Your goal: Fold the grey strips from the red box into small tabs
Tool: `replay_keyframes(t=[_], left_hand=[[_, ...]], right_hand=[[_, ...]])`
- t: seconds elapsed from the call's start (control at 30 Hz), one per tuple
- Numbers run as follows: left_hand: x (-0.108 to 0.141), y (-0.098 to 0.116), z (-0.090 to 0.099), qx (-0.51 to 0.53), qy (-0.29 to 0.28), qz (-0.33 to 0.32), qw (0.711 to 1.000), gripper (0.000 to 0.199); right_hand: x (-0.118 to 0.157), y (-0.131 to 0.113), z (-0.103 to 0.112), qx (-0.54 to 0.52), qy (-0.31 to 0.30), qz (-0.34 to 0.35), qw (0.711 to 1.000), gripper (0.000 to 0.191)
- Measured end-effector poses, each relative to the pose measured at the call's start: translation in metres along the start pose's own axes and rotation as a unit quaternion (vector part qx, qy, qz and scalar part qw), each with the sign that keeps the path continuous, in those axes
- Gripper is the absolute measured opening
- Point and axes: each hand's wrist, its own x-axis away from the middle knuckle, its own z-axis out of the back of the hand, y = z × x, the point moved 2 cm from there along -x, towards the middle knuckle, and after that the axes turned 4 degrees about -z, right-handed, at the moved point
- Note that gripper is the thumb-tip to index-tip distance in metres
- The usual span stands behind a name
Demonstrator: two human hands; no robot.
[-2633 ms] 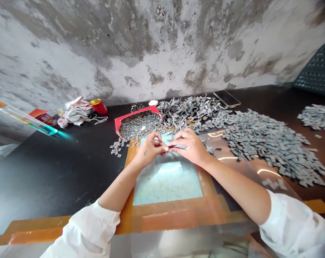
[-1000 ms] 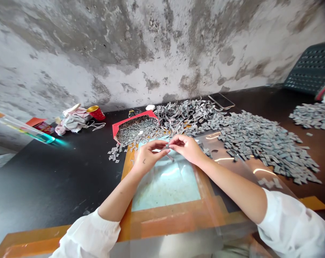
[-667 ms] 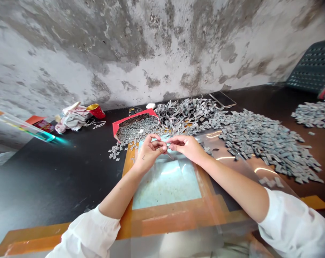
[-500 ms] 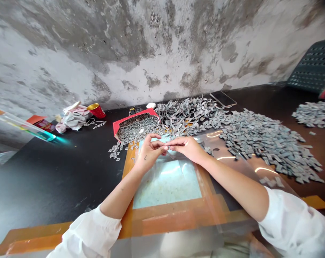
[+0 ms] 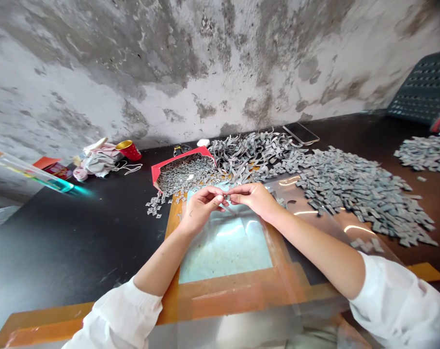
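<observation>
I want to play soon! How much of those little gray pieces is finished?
Looks done: the big spread of small folded gray pieces and those in the red box. In hand: the left hand and right hand pinch one small piece. Left: the curly heap of long gray strips looks unfolded.

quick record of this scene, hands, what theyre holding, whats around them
left hand: pinching a small grey strip
right hand: pinching the same strip
under hands: clear plastic sheet on an orange-taped board
nearby: red box full of grey pieces; large pile of grey pieces
farther: phone; red cup
</observation>
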Motion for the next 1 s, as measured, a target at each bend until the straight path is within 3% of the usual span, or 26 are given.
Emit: replay_keyframes(t=[0.3,0.53,1.0], left_hand=[[-0.001,0.001,0.001,-0.025,0.001,0.000,1.000,0.024],[0.000,0.010,-0.002,-0.055,-0.016,-0.010,0.998,0.024],[0.000,0.009,-0.001,-0.113,-0.032,-0.038,0.992,0.016]], right_hand=[[0.001,-0.001,0.000,0.059,-0.001,0.016,0.998,0.018],[0.003,-0.003,-0.003,0.024,0.022,0.018,0.999,0.022],[0.005,-0.005,-0.004,0.060,0.024,0.030,0.997,0.022]])
